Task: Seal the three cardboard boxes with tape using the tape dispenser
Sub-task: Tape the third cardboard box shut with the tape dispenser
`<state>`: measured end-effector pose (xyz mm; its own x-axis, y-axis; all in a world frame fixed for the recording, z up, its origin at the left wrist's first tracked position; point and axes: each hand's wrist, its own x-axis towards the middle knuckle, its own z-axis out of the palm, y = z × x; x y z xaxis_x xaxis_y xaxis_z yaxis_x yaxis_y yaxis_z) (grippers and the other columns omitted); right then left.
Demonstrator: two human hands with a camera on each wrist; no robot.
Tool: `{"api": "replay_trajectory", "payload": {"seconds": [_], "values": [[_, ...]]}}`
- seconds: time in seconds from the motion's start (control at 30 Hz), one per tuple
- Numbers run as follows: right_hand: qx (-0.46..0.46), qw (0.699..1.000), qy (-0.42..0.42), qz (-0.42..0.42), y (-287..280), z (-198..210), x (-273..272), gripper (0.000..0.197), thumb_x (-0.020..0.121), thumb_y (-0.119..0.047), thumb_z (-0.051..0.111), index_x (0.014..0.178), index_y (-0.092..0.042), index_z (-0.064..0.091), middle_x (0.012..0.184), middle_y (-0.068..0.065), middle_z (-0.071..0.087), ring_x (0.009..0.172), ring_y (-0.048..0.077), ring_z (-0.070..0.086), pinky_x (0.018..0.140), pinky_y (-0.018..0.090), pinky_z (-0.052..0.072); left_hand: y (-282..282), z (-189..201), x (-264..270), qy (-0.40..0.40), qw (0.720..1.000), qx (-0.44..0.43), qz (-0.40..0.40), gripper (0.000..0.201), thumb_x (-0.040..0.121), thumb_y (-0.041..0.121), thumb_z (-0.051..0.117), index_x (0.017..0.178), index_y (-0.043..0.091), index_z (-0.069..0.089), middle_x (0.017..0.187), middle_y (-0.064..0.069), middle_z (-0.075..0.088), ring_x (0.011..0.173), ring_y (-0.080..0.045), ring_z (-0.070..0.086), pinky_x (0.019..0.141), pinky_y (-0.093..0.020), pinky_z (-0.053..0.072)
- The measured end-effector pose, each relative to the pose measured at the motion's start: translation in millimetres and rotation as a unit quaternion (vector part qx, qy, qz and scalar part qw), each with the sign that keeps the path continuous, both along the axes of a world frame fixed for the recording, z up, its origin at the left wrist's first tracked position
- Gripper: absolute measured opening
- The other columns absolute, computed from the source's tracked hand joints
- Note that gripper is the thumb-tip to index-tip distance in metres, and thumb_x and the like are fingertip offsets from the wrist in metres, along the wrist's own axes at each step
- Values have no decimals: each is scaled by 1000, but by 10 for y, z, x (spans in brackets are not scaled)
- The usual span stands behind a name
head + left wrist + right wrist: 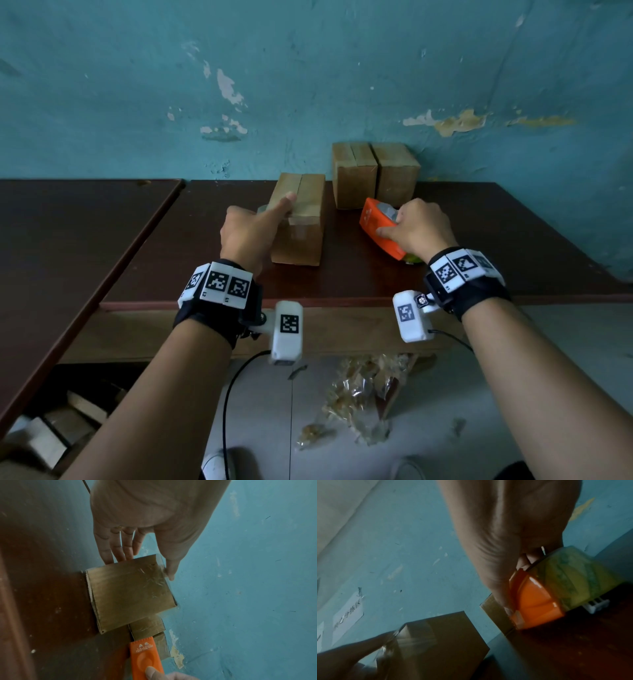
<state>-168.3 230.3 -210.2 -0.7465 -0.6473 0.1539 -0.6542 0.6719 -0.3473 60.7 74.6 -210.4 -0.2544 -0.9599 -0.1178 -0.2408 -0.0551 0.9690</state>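
Three cardboard boxes are seen on the dark wooden table. The nearest box stands apart, toward the front; the middle box and the right box are set side by side, touching, against the blue wall. The left hand is laid against the nearest box, fingers straight and close together, thumb extended along the glossy taped top edge. The orange tape dispenser is gripped by the right hand, fingers curled round it, just in front of the middle box, low over the table.
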Motion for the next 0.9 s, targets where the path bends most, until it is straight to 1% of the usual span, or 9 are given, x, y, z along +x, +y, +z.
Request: {"api": "replay_trajectory", "payload": {"seconds": [0.1,0.2,0.3,0.43,0.57,0.67,0.73,0.8,0.9], "values": [[2,1000,21,-11,-6,18,43,46,86,-51,83,100,-10,68,103,13,72,84,27,61,60,32,37,17,6,-3,1,1000,0,-18,103,44,90,80,111,13,74,103,-4,78,91,-22,76,81,-43,66],[-46,998,43,-19,-10,78,99,62,82,-56,84,112,-6,63,117,15,63,105,33,62,73,36,43,42,22,-8,21,1000,1,-21,66,69,75,82,94,14,75,96,-6,78,92,-25,76,88,-46,63],[-104,993,51,17,-27,170,195,46,89,-53,77,108,-12,67,116,7,59,108,28,60,82,39,48,18,5,2,50,998,26,-30,58,74,65,83,94,12,75,97,-8,80,94,-27,77,94,-49,62],[-153,979,-54,121,-98,273,379,30,100,-47,68,102,-18,74,103,-6,69,99,11,60,83,31,44,11,27,28,100,991,63,-60,42,91,46,81,109,10,71,107,-15,79,100,-33,78,93,-47,64],[-234,956,-117,131,-241,259,483,28,100,-43,66,97,-18,75,92,-2,77,91,14,74,88,40,61,43,49,59,163,975,113,-96,30,97,27,78,115,6,69,86,-8,68,89,-25,63,78,-35,59],[-244,931,-231,144,-311,249,580,34,95,-47,73,99,-14,74,96,3,78,88,15,78,81,43,67,24,31,85,200,961,156,-112,22,96,19,78,108,3,70,74,-5,59,94,-25,59,93,-40,59],[-236,931,-241,142,-342,231,634,37,92,-49,78,99,-13,73,97,4,76,88,16,77,80,42,67,28,28,92,230,950,174,-117,18,95,14,78,103,0,71,73,-7,56,83,-22,60,98,-39,56],[-221,940,-220,139,-364,204,669,37,88,-51,81,97,-16,72,91,2,76,84,17,77,82,44,66,23,21,101,254,943,180,-121,9,96,9,75,94,1,70,63,-3,52,62,-13,54,87,-32,53],[-224,935,-246,122,-386,175,685,37,84,-48,86,98,-16,72,90,4,77,85,20,78,85,49,65,-2,6,144,258,937,178,-152,8,99,8,71,100,0,73,61,0,53,56,-8,53,71,-23,54]]}}
